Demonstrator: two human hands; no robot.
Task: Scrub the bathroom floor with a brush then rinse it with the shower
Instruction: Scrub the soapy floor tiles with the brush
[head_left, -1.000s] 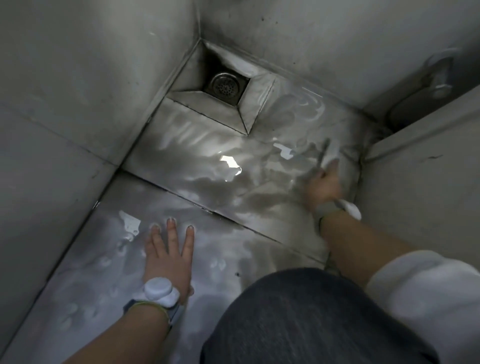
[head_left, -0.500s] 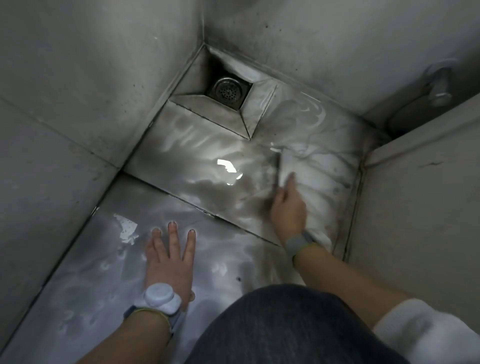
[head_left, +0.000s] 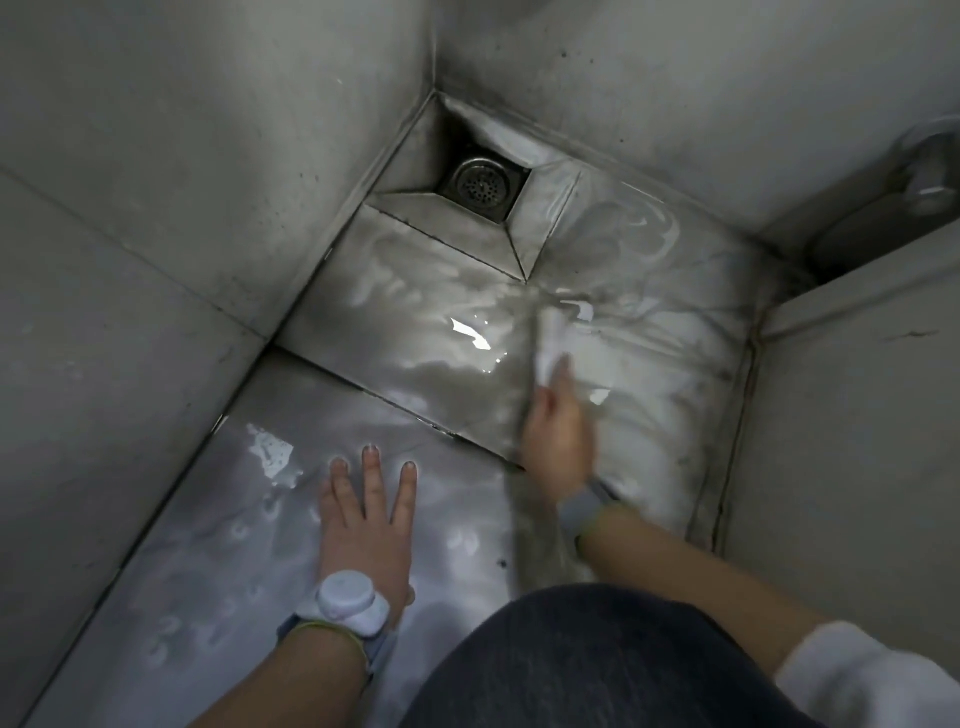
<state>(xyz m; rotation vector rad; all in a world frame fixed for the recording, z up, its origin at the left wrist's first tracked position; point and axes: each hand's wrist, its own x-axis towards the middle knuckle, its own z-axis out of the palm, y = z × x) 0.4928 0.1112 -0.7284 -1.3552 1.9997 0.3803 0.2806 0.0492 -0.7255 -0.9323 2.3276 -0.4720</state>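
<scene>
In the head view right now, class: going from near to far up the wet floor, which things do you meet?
Wristband disc → left hand flat on the floor → right hand holding the blurred white brush → floor drain in the corner.

Two hands are down on the wet floor (head_left: 218, 545): the left hand (head_left: 366, 525) and the right hand (head_left: 558, 441). There is one pale brush (head_left: 550, 338), blurred. One round drain (head_left: 480, 187) sits in the corner. Each wrist carries one band, two in all: a white disc band (head_left: 348, 603) and a grey band (head_left: 584, 506). One white sleeve (head_left: 872, 680) shows.
</scene>
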